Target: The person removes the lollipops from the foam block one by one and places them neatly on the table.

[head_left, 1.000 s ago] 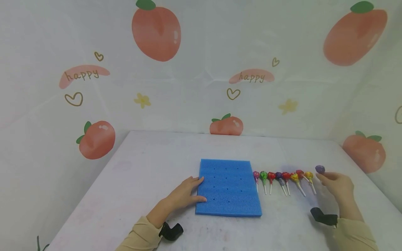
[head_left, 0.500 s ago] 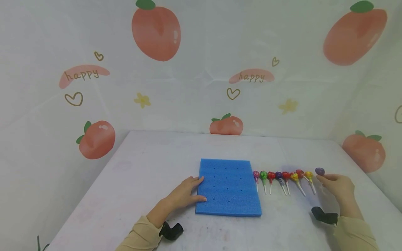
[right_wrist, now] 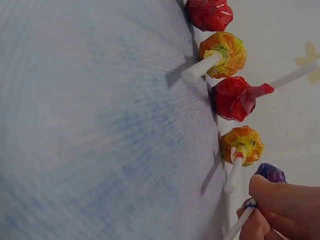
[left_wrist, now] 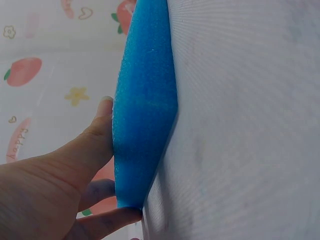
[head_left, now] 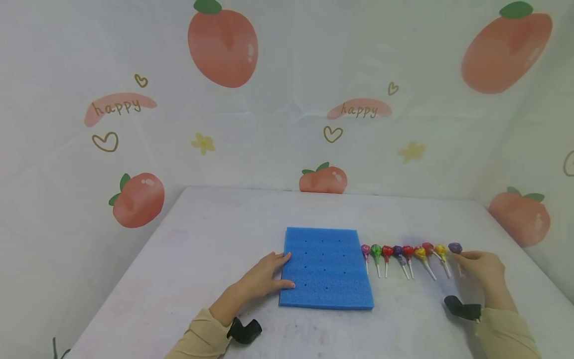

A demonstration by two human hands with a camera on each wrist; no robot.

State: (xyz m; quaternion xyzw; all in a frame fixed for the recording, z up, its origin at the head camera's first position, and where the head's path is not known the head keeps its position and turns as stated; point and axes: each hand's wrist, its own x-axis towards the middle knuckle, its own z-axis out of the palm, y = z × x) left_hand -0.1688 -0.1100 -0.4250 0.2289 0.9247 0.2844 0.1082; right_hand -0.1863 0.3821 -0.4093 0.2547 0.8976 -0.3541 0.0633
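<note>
A blue foam board (head_left: 332, 271) dotted with small holes lies flat on the table in the head view. My left hand (head_left: 261, 280) rests at its left edge, thumb and fingers spread. In the left wrist view the thumb lies along the board's top face, with fingertips at its corner. My right hand (head_left: 486, 270) pinches a purple-wrapped lollipop (head_left: 455, 247) between thumb and fingers, at the right end of a lollipop row. The right wrist view shows its white stick (right_wrist: 239, 224) pointing down past the fingers, beside a yellow lollipop (right_wrist: 242, 145).
Several wrapped lollipops line up right of the board, from a pink one (head_left: 365, 250) past a green one (head_left: 376, 251). One red lollipop (right_wrist: 235, 97) has its stick turned another way. A printed cloth (head_left: 269, 124) hangs behind the table (head_left: 215, 239).
My right hand has lowered slightly toward the table with the purple lollipop, whose stick now shows below the fingers. The left hand and the board have stayed put.
</note>
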